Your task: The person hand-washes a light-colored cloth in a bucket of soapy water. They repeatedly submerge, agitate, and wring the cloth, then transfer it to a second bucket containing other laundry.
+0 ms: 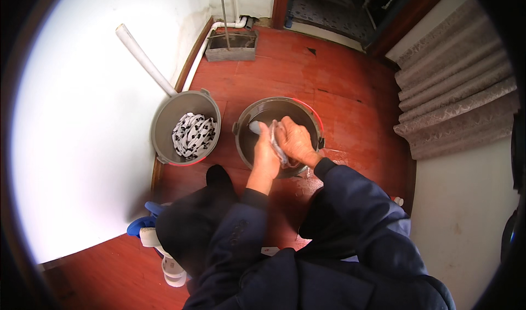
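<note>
A grey plastic bucket (246,109) with a red handle stands on the floor before me, with water in it. Over it my left hand (266,154) and my right hand (296,139) hold a wet, pale cloth (278,145) bunched between them. A whitish rounded thing (254,127) shows beside my left thumb; whether it is part of the cloth I cannot tell. Left of this bucket is a second grey bucket (162,123), where a white cloth with black bow-like marks (193,135) lies crumpled.
A white pipe (144,57) leans at the left wall behind the second bucket. Near the back corner sits a grey box-like container (231,54) with a thin rod in it. A patterned curtain (456,88) hangs at right. Blue and white footwear (141,226) lies by my left knee.
</note>
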`<act>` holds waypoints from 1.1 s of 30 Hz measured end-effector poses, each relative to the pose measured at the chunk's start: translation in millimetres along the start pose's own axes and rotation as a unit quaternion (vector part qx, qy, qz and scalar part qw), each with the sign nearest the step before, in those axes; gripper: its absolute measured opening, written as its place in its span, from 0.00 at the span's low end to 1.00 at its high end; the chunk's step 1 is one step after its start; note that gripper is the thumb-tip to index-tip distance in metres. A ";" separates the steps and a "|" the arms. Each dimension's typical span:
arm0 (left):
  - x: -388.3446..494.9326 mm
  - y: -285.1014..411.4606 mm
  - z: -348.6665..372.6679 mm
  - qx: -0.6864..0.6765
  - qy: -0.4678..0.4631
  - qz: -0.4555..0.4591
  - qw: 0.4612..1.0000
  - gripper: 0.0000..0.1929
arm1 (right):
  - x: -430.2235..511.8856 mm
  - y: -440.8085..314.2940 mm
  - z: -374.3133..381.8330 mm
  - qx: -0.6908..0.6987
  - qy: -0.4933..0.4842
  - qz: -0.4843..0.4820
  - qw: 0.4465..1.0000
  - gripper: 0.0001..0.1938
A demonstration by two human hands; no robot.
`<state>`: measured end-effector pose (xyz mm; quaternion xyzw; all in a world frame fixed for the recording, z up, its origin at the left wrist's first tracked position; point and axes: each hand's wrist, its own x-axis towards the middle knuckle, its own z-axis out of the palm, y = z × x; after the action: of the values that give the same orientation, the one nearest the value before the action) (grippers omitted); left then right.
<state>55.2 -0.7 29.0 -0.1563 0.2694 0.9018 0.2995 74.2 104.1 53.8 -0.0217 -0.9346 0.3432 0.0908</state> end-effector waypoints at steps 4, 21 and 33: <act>0.0 -2.7 -2.0 0.010 -0.020 0.005 1.000 0.31 | -0.7 -4.9 0.1 -0.002 -0.029 -0.035 0.999 0.09; 2.8 -3.8 -3.7 0.017 0.019 0.009 1.000 0.35 | 1.3 -6.9 1.7 0.007 0.011 -0.045 0.999 0.12; 1.2 1.0 3.1 -0.003 -0.017 0.024 1.000 0.36 | 4.1 -13.8 -3.5 -0.024 0.074 0.054 0.996 0.11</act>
<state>53.3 0.9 31.3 -0.1353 0.2647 0.9122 0.2818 71.1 96.1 66.0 -0.0994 -0.9308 0.3226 0.1403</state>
